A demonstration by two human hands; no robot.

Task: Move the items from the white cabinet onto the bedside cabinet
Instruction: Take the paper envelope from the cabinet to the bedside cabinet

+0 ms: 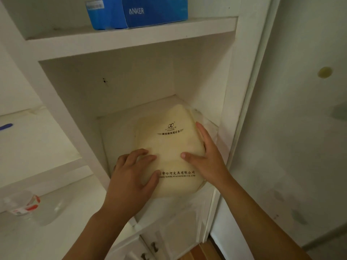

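Note:
A cream soft package (169, 145) with black printed lettering, wrapped in clear plastic, lies in the lower open compartment of the white cabinet (131, 44). My left hand (129, 177) rests on its near left corner, fingers curled onto the top and thumb pressing the front. My right hand (208, 158) lies along its right side with straight fingers, thumb spread across the top. A blue Anker box (139, 13) sits on the shelf above. The bedside cabinet is not in view.
To the left, a lower white surface holds a clear plastic bottle (28, 205) lying on its side; a blue pen (6, 126) lies on a shelf above it. Below are cabinet doors with dark handles (154, 246). A white wall (291, 128) closes the right side.

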